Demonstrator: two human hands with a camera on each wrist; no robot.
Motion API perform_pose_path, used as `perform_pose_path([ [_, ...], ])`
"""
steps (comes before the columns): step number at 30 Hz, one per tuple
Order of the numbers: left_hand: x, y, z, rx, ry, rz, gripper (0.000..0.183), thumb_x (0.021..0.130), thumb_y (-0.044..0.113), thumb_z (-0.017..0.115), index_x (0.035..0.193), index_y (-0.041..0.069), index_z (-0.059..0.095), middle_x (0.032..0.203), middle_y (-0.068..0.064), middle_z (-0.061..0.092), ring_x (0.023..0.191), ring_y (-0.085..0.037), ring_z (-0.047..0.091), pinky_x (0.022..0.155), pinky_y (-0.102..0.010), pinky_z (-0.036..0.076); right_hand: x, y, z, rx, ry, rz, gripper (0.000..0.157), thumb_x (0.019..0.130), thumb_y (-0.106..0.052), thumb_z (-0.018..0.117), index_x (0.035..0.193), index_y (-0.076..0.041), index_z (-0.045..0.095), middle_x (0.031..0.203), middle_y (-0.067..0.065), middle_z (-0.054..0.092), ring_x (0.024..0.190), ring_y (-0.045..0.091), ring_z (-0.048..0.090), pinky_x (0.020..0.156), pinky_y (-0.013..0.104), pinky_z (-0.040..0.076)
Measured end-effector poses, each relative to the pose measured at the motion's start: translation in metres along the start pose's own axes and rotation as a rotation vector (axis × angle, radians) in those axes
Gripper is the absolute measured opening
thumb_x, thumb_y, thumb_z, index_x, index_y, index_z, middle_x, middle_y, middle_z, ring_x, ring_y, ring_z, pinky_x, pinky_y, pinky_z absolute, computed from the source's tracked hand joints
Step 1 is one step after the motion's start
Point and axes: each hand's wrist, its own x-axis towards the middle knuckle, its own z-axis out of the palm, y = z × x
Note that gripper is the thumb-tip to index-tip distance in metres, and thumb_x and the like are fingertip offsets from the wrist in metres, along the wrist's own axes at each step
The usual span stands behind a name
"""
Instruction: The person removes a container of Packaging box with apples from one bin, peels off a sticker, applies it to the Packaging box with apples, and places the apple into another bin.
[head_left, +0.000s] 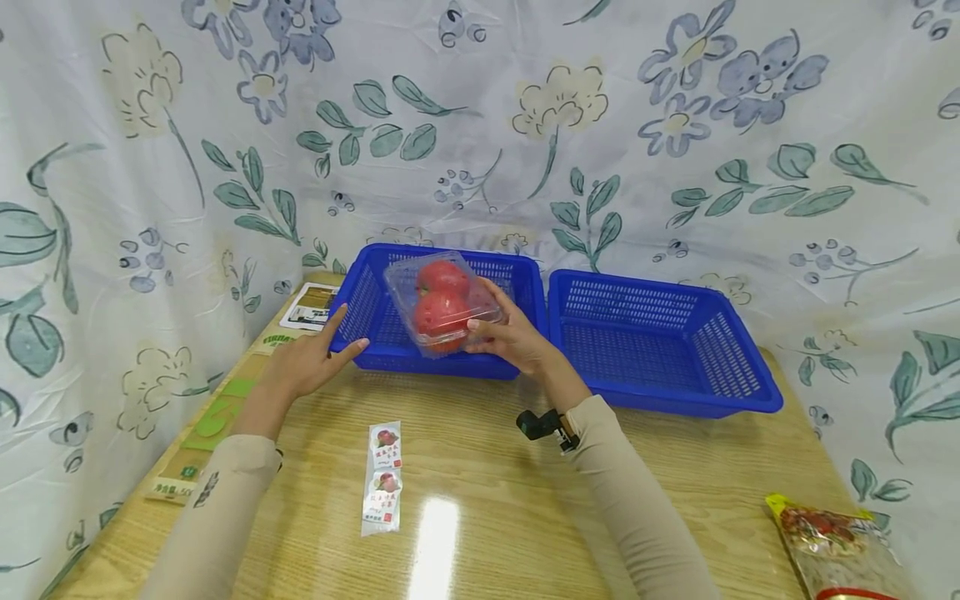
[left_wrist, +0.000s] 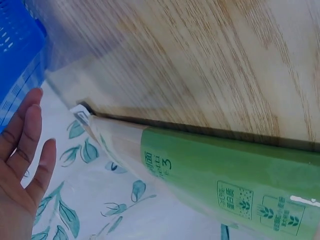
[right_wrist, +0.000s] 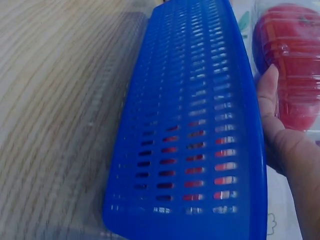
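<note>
My right hand point(head_left: 504, 333) grips a clear plastic box point(head_left: 405, 287) by its right side, thumb in front. Several round red fruits point(head_left: 442, 312) sit inside; I cannot tell whether they are apples or tomatoes. The box is tilted above the left blue basket point(head_left: 442, 364). In the right wrist view, the thumb presses the box beside the rim of the blue basket point(right_wrist: 190, 100), and red shows through its slots. My left hand point(head_left: 303, 362), fingers apart and holding nothing, hovers by the basket's left front corner; whether it touches the rim is unclear.
A second blue basket point(head_left: 637, 350) stands to the right. On the table lies a strip of two fruit-picture stickers point(head_left: 383, 479). Along the left edge lies a green noodle package point(head_left: 217, 417), with a white card point(head_left: 309, 308) behind it. A yellow-topped food bag point(head_left: 840, 550) lies front right.
</note>
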Motion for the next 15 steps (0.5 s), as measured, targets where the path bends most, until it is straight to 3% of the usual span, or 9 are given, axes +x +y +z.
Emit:
perform_pose_path([
  [4,-0.003,-0.001,-0.002,0.033,0.012,-0.002,0.083,0.098,0.072,0.019,0.161,0.021,-0.003,0.094,-0.023,0.071,0.058,-0.025,0.057,0.047,-0.034,0.038,-0.004,-0.006,-0.004,-0.014,-0.044,0.011,0.076,0.099,0.007,0.043,0.159,-0.029,0.015,0.148,0.024,0.037,0.099,0.025,0.065,0.078,0.037,0.058],
  [7,-0.004,-0.003,-0.003,0.030,0.036,-0.027,0.084,0.098,0.071,0.014,0.160,0.019,-0.008,0.092,-0.028,0.069,0.059,-0.028,0.059,0.047,-0.036,0.040,-0.008,-0.008,-0.007,-0.021,-0.085,0.020,0.075,0.099,0.008,0.041,0.159,-0.029,0.014,0.147,0.027,0.038,0.101,0.026,0.066,0.079,0.039,0.058],
  [11,-0.007,-0.003,-0.007,0.018,0.096,-0.053,0.085,0.098,0.071,0.013,0.160,0.016,-0.007,0.107,-0.036,0.065,0.064,-0.034,0.064,0.047,-0.037,0.042,-0.012,-0.010,-0.009,-0.024,-0.140,0.021,0.076,0.098,0.006,0.044,0.160,-0.027,0.015,0.149,0.029,0.036,0.105,0.027,0.065,0.080,0.040,0.058],
  [15,-0.010,0.002,-0.012,-0.015,0.157,-0.064,0.084,0.099,0.070,0.014,0.160,0.014,0.002,0.098,-0.034,0.067,0.062,-0.035,0.062,0.044,-0.038,0.040,-0.017,-0.012,-0.011,-0.007,-0.180,0.030,0.077,0.098,0.001,0.055,0.159,-0.027,0.017,0.151,0.029,0.033,0.107,0.029,0.065,0.082,0.041,0.058],
])
